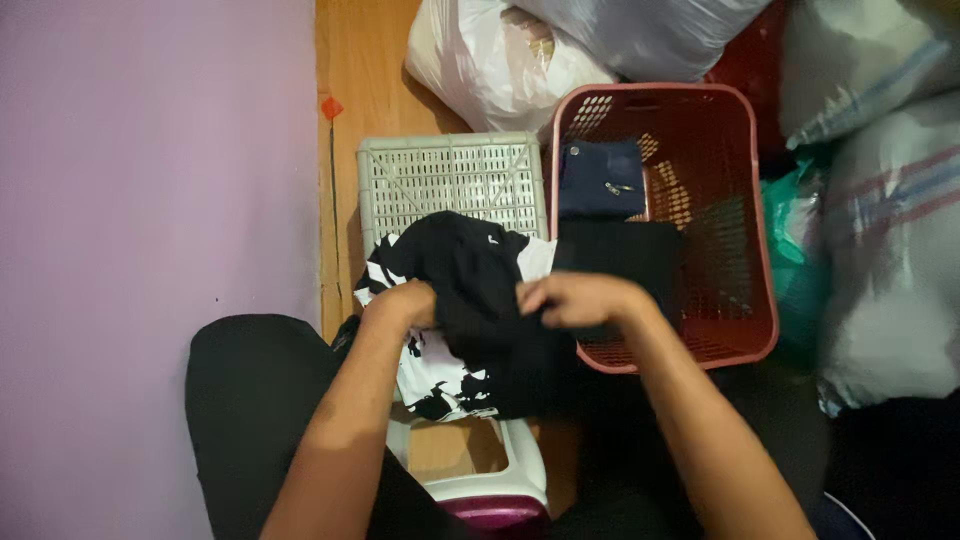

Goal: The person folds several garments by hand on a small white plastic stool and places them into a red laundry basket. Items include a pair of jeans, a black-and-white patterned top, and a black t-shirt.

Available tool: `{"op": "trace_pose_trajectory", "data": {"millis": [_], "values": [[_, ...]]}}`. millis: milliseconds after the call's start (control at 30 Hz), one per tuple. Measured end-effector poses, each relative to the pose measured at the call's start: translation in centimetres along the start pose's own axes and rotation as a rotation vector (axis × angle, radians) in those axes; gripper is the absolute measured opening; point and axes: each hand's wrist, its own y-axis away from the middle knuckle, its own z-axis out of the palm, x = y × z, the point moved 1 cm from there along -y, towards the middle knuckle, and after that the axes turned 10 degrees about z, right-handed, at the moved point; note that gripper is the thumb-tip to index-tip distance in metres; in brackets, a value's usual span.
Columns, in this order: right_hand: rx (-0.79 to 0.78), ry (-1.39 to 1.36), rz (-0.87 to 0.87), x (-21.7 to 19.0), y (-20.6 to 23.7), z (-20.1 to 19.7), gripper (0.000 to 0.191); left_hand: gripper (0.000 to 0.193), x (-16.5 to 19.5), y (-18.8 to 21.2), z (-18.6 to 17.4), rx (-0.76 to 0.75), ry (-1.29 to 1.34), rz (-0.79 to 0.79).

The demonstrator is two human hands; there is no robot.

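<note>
Black cloth, a garment (480,300) with white print, bunched at lap height in the head view: left hand (405,305) clenched into its left fold, right hand (575,300) grasping its right edge, each grip closed on fabric. Slack hanging below the grips looks likely to snag the pale lattice crate (450,180) just beyond, or to slide off toward the floor if one grip loosens. Room is tight: red basket (765,300) rim just right of the right grip, purple wall (150,200) left, bags (880,250) behind.
</note>
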Motion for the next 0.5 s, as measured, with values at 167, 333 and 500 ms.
{"op": "trace_pose_trajectory", "data": {"millis": [167, 333, 500], "values": [[-0.004, 0.330, 0.390, -2.4, 1.1, 5.7, 0.036, 0.031, 0.6, 0.8, 0.7, -0.103, 0.105, 0.179], [-0.081, 0.298, 0.343, -2.1, 1.7, 6.0, 0.036, 0.018, -0.5, 2.9, -1.9, -0.028, 0.438, 0.346], [0.483, -0.117, 0.211, 2.4, 1.5, 3.1, 0.035, 0.021, -5.1, 2.8, -2.6, 0.718, 0.457, 0.007]]}}
